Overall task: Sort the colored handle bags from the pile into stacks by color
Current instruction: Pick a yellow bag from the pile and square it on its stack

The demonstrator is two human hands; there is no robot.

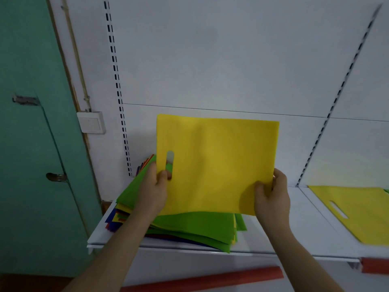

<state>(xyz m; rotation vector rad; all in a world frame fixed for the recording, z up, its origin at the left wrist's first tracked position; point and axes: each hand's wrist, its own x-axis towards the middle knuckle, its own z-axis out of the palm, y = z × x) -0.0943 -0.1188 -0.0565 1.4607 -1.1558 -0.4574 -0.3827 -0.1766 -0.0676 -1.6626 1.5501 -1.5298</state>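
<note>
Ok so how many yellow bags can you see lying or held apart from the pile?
2. One yellow bag is held up by the left hand and right hand above the pile; another yellow bag lies flat on the shelf at right. More may hide in the pile.

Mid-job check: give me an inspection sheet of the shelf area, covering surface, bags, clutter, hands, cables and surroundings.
Surface: white shelf, bare between the pile and the right-hand bag.
Job's things: yellow bag held up over the mixed pile, green on top; another yellow bag lying flat at right.
Clutter: nothing seen.
Hands: left hand grips the held bag by its handle slot; right hand pinches its lower right corner.
Cables: nothing seen.
Surroundings: green door, wall switch, red shelf trim.
</note>
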